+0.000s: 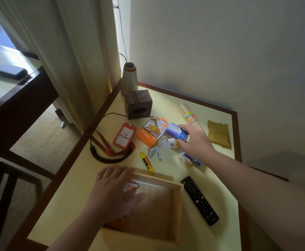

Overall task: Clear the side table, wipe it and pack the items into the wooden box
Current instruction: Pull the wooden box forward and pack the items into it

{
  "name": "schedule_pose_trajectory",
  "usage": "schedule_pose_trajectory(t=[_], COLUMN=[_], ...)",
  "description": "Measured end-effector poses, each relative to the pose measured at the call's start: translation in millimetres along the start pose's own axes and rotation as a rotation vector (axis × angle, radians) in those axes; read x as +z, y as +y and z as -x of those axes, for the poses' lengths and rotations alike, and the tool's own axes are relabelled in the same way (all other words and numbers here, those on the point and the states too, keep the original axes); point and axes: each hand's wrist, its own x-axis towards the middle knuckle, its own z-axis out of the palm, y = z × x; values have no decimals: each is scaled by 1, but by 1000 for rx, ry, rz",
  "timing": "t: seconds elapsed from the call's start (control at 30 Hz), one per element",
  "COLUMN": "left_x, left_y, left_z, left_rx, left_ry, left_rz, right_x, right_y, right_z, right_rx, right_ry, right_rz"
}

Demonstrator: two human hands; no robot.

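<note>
Head view looks down on a cream worktop (218,178) with a dark wood border, where the packing has barely begun. An open pale wooden box (178,205) sits at the near edge, and the left hand (112,192) lies over its far left corner with fingers spread and slack, beside a small orange-and-white packet (130,187) just inside; whether it is pinching that packet I cannot tell. The right hand (195,140) reaches into the clutter and its grip closes on a blue-and-purple packet (175,133). Left to clear, I judge: an orange charger carton (148,136), a red badge holder on a lanyard (124,135), a yellow glue stick (146,162), a coiled white cable (157,149), a black remote control (199,201) and a sleeve of paper cups (187,113). A folded yellow cloth (218,134) lies near the right edge, so wiping looks not yet done.
</note>
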Motion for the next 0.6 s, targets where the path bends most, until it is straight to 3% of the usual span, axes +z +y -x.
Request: schedule_pose_trajectory(t=[0.27, 0.6], left_x=[-1, -1], left_y=[3, 1], left_z=[0, 0], left_rx=[-19, -10], left_ry=[-25, -23], left_rz=[-11, -7], right_x=[14, 45], right_y=[57, 48], right_z=[83, 76], right_rx=[53, 102], right_ry=[-215, -293], right_rz=[45, 178])
